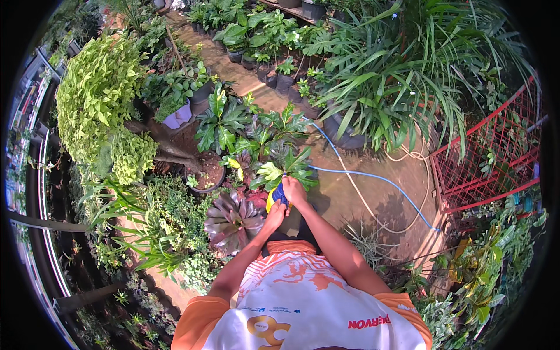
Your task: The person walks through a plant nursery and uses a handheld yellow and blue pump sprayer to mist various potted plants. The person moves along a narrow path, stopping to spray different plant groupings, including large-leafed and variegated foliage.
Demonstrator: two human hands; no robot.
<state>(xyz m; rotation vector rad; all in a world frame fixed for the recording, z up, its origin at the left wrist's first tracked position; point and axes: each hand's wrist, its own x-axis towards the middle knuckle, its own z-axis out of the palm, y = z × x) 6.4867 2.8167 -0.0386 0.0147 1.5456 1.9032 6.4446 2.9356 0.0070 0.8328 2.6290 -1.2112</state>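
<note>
In front of my waist I hold a blue-and-yellow spray bottle [280, 195], its details partly covered by my fingers. My right hand [295, 191] is closed around its upper part. Just below and to the left, my left hand [276, 216] closes on its lower side. Right beyond the bottle, a plant with broad, lobed green leaves [294, 165] spreads out, one pale yellow-green leaf close to the nozzle end. A purple-leaved rosette plant [234, 221] grows to the left of my left forearm.
A blue hose [380, 178] and a beige hose [357, 192] curl over the paved path to the right. A red metal grid [490, 151] leans there. Potted plants [284, 81] line the far path; a thick-trunked bush [99, 99] stands at left. A large strap-leaved plant [396, 76] overhangs the far right.
</note>
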